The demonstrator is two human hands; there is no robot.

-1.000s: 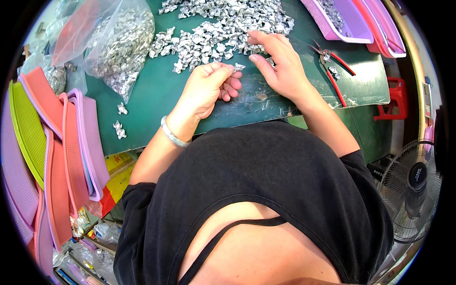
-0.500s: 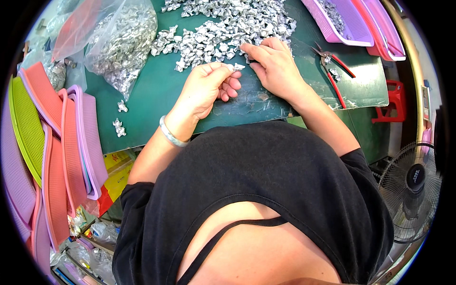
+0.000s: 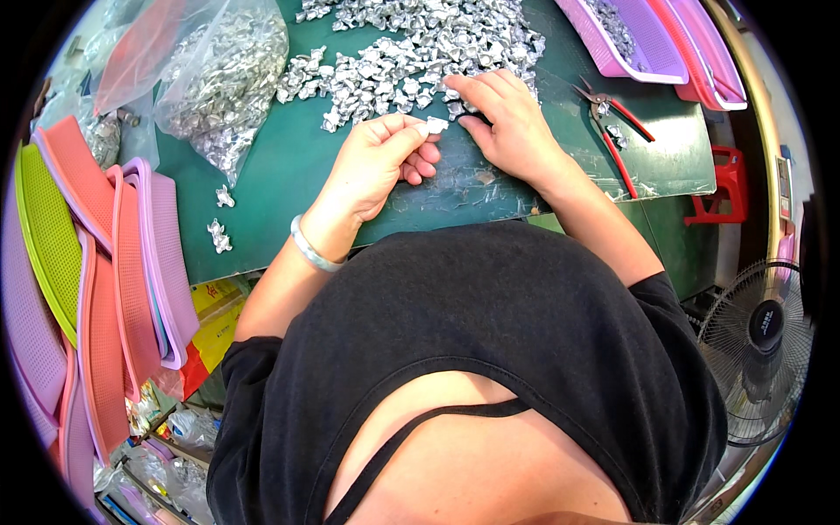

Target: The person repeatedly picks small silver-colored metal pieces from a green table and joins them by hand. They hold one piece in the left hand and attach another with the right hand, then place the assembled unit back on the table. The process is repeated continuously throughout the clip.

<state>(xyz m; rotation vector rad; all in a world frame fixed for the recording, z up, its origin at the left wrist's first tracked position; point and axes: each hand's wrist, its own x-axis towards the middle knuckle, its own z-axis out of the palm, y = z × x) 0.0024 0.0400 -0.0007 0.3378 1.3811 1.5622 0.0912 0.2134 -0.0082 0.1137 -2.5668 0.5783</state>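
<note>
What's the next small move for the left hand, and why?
Probably set the small silver piece down apart from the pile on the green mat. The left hand pinches it at its fingertips, while the right hand rests at the pile's edge, likely fetching another.

Small crumpled silver metal piece (image 3: 436,126) pinched upright at fingertips, just beside heap of silver pieces (image 3: 411,52) on green mat

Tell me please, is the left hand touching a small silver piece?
Touching. The head view shows the left hand pinching one small silver piece at its fingertips, just beside the right hand, which rests at the edge of the silver pile.
</note>
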